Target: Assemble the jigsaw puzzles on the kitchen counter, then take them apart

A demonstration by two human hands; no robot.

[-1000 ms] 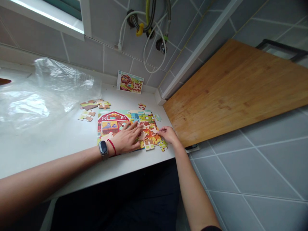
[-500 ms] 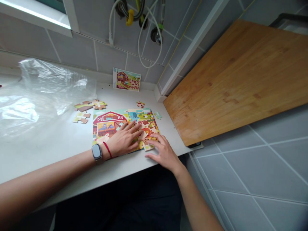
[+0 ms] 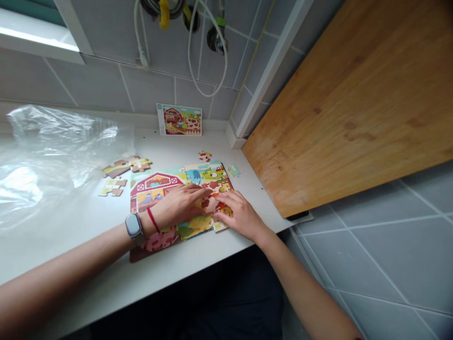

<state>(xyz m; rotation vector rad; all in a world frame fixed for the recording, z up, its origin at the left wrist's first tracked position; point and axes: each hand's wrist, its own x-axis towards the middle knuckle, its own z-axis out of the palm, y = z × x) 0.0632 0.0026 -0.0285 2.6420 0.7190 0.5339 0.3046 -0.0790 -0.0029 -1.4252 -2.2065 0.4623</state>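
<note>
A colourful farm puzzle (image 3: 159, 181) lies on the white counter, with a red barn at its left. My left hand (image 3: 182, 202), with a watch and red string at the wrist, rests over the puzzle's middle, thumb and fingers around its right part. My right hand (image 3: 240, 215) touches the puzzle's right side, thumb and fingertips on pieces there; whether it pinches one is unclear. A pale piece (image 3: 219, 225) juts out at the lower right edge below my right hand. Loose pieces lie behind it: a brown and white one (image 3: 205, 156) and a green one (image 3: 234, 170).
Joined loose pieces (image 3: 113, 186) lie left of the puzzle, near a clear plastic bag (image 3: 63, 137). A picture card (image 3: 180, 120) leans on the tiled wall. A large wooden board (image 3: 354, 108) stands at the right. Cables and pipes hang above.
My left hand has drawn its fingers in from lying spread flat. My right hand's fingertips have moved in over the puzzle's right part, closer to the left hand. The view has shifted slightly.
</note>
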